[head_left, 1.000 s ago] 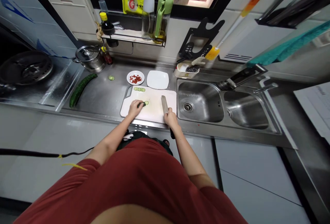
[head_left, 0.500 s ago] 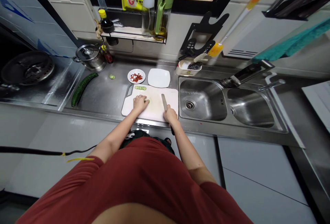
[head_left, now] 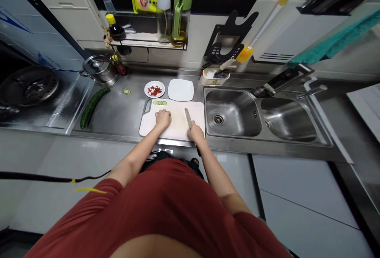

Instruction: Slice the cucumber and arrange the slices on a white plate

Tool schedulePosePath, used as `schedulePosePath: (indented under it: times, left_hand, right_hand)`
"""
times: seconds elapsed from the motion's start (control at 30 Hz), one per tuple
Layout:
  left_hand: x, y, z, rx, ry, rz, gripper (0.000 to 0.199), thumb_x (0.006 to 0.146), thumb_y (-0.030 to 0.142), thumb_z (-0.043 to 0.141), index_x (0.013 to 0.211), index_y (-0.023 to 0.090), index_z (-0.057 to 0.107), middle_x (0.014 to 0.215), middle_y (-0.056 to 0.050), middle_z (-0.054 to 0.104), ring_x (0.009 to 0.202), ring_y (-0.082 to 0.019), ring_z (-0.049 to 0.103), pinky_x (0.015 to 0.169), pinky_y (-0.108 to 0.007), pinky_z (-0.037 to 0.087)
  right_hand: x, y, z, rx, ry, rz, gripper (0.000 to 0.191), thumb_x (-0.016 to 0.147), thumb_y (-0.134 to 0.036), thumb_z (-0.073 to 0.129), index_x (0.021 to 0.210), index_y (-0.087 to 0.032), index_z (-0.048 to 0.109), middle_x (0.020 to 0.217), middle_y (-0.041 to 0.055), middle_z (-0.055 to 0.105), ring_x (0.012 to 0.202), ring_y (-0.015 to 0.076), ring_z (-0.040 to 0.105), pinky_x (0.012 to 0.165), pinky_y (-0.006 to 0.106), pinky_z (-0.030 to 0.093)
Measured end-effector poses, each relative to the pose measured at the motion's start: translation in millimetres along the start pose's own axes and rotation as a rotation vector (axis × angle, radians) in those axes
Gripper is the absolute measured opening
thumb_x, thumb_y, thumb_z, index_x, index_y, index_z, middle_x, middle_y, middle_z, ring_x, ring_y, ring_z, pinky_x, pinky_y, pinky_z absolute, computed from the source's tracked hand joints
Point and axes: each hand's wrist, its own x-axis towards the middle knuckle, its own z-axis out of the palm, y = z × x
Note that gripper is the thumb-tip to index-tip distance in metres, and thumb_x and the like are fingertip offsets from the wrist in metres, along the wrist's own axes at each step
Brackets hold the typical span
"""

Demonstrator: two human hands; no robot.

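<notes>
My right hand (head_left: 196,132) is wrapped round the handle of a kitchen knife (head_left: 188,117), its blade pointing away from me over the right part of a white cutting board (head_left: 181,129). On the board's left half, my left hand (head_left: 163,119) rests with its fingers curled down over cucumber slices, of which only a little green shows at the fingertips. A short row of cucumber slices (head_left: 160,102) lies at the board's far left edge. Beyond the board stand a plate of chopped red pieces (head_left: 154,90) and a white square plate (head_left: 181,90).
A whole cucumber (head_left: 92,106) and a few loose slices (head_left: 126,91) lie on the steel counter to the left. Behind them is a lidded pot (head_left: 99,69). The double sink (head_left: 233,129) borders the board on the right. A bottle shelf (head_left: 148,43) hangs above.
My left hand has shifted slightly over the board, its fingers now covering more of the green slices beside them. The knife stays in my right hand. The whole view has turned a little.
</notes>
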Motion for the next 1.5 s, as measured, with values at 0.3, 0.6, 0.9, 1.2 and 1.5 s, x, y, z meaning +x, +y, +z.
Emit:
schedulePosePath:
  times: [0.3, 0.6, 0.9, 1.2, 1.5]
  left_hand:
    - [6, 6, -10.0, 0.017, -0.146, -0.043, 0.02, 0.081, 0.017, 0.048, 0.088, 0.021, 0.066, 0.105, -0.01, 0.061, 0.103, -0.027, 0.051, 0.087, -0.043, 0.034]
    - [9, 8, -8.4, 0.057, -0.154, -0.049, 0.021, 0.079, 0.015, 0.048, 0.088, 0.02, 0.066, 0.1, -0.011, 0.065, 0.099, -0.026, 0.055, 0.086, -0.043, 0.034]
    - [19, 5, -11.6, 0.009, -0.236, -0.08, 0.016, 0.072, 0.015, 0.056, 0.086, 0.02, 0.064, 0.1, -0.009, 0.066, 0.1, -0.027, 0.057, 0.087, -0.042, 0.038]
    - [26, 0, -14.1, -0.163, -0.196, -0.111, 0.016, 0.07, 0.018, 0.059, 0.084, 0.024, 0.064, 0.095, -0.001, 0.069, 0.094, -0.02, 0.06, 0.088, -0.036, 0.038]
    - [64, -23, -9.1, -0.36, -0.008, -0.2, 0.021, 0.074, 0.026, 0.061, 0.094, 0.025, 0.064, 0.088, 0.002, 0.069, 0.083, -0.014, 0.06, 0.074, -0.026, 0.041]
  right_hand:
    - [0, -1, -1, -0.01, 0.003, 0.006, 0.036, 0.088, -0.016, 0.039, 0.124, -0.015, 0.041, 0.102, 0.0155, 0.063, 0.095, 0.027, 0.062, 0.076, 0.035, 0.046]
    - [-1, -1, -1, -0.002, 0.016, -0.005, 0.036, 0.088, -0.015, 0.038, 0.123, -0.015, 0.041, 0.1, 0.0156, 0.063, 0.094, 0.0279, 0.062, 0.075, 0.035, 0.046]
    - [-1, -1, -2, -0.002, -0.005, -0.005, 0.037, 0.088, -0.016, 0.039, 0.125, -0.015, 0.04, 0.102, 0.0159, 0.063, 0.095, 0.0273, 0.061, 0.075, 0.035, 0.046]
    - [-2, 0, -3, 0.005, -0.006, -0.002, 0.037, 0.088, -0.016, 0.039, 0.125, -0.016, 0.04, 0.102, 0.0153, 0.063, 0.094, 0.0273, 0.062, 0.074, 0.035, 0.046]
    - [-3, 0, -2, 0.011, -0.015, 0.011, 0.037, 0.089, -0.016, 0.037, 0.126, -0.016, 0.04, 0.103, 0.0146, 0.063, 0.095, 0.0251, 0.062, 0.077, 0.033, 0.045]
